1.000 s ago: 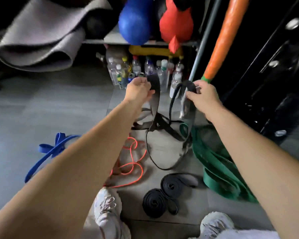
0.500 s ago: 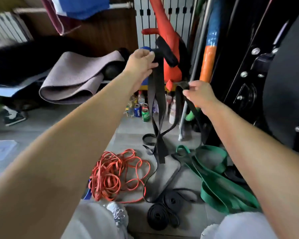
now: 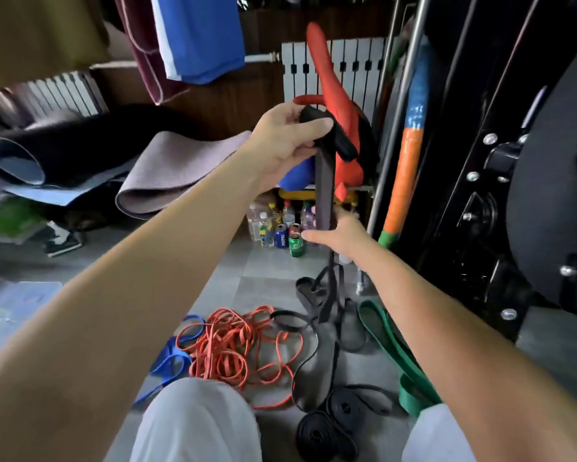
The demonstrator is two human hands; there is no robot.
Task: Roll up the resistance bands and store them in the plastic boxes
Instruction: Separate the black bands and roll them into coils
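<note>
Vertically, black band [image 3: 323, 195] taut, cans [image 3: 295, 245] unreadable

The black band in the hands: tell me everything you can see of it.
The black band is a flat, wide, matt strap that looks like rubber. The left hand grips its top end, which is folded over into a thick bunch. From there it hangs straight down, doubled, to the right hand, which holds it lower down. Below that it drops to the grey floor and lies in loose, twisted loops between the orange bands and the green band. It is not yet rolled.
</note>
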